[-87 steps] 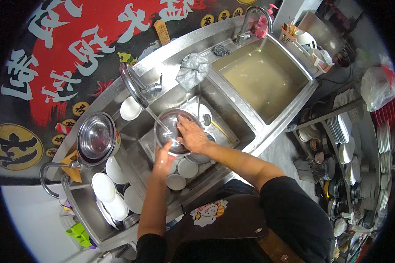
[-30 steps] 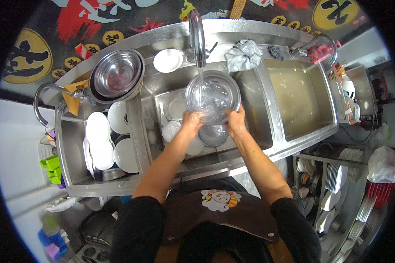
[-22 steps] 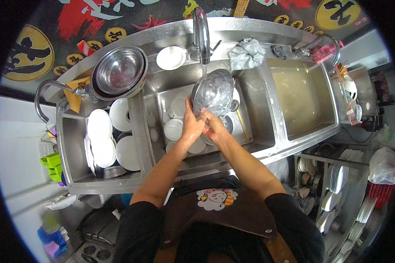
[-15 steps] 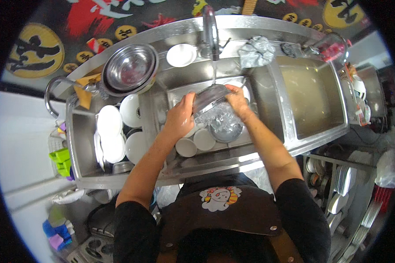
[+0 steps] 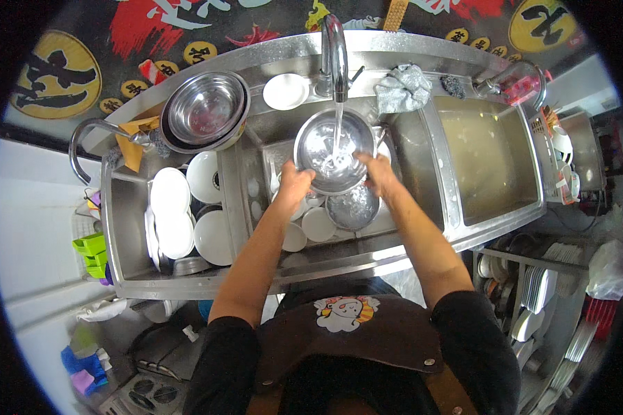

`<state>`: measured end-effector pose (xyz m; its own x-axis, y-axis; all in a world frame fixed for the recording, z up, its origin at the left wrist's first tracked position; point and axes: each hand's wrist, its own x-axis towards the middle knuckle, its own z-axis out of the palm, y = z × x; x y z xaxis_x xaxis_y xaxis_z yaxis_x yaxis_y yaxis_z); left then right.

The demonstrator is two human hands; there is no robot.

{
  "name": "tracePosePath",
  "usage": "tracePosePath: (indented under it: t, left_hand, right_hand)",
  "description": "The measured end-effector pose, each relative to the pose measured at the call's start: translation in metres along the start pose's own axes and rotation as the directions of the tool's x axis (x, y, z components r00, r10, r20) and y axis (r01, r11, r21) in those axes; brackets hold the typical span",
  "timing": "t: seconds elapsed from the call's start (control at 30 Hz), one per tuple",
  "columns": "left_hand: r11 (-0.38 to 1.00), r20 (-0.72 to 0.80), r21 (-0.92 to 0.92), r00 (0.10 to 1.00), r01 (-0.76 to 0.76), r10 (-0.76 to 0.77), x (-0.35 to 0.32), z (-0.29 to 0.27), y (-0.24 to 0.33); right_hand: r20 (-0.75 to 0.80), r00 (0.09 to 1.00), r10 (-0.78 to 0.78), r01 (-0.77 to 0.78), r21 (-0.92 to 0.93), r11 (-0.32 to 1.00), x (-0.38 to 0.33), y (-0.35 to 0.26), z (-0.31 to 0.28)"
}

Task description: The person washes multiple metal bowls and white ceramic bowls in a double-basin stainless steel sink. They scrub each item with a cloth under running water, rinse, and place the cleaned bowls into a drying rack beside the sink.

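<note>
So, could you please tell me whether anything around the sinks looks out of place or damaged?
Nothing looks plainly broken or spilled. Two untidy things stand out: the grey cloth lies crumpled to the right of the running tap, and the water in the right basin is cloudy, with pale bits in it.

The black wall (image 5: 291,17) behind the steel sink unit (image 5: 422,45) bears red patches (image 5: 142,31) and yellow discs (image 5: 61,74), large and small. A white wall (image 5: 34,207) stands left of the unit. A metal shelf rack (image 5: 526,259) stands near the unit's right front. Bright light glints along the unit's front edge (image 5: 360,264).
</note>
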<state>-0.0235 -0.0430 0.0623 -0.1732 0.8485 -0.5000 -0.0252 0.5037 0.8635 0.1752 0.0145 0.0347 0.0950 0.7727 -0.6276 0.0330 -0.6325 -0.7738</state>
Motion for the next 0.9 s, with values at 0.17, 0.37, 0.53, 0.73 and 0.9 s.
tracePosePath:
  t: [0.17, 0.37, 0.53, 0.73, 0.9]
  left_hand:
    - [0.825, 0.076, -0.499, 0.962, 0.265, -0.263, 0.029, 0.037, -0.066]
    - [0.591, 0.181, 0.674, 0.874, -0.444, 0.451, 0.047, 0.044, -0.012]
    - [0.173, 0.576, 0.620, 0.593, -0.765, 0.563, 0.042, 0.084, 0.011]
    - [0.954, 0.490, -0.063, 0.842, 0.293, -0.226, 0.038, 0.016, -0.012]
    - [0.827, 0.553, -0.436, 0.831, 0.355, -0.066, 0.010, 0.017, -0.047]
  right_hand:
    - [0.113, 0.945, -0.307, 0.295, 0.109, 0.949, -0.059, 0.007, 0.006]
    - [0.407, 0.913, -0.026, 0.327, -0.693, 0.642, -0.062, -0.031, -0.042]
    - [0.360, 0.933, 0.013, 0.227, -0.616, 0.754, -0.048, -0.013, -0.044]
    - [0.140, 0.975, -0.173, 0.192, -0.137, 0.972, -0.022, 0.023, -0.065]
    - [0.216, 0.976, -0.001, -0.086, 0.395, 0.915, -0.002, 0.063, -0.027]
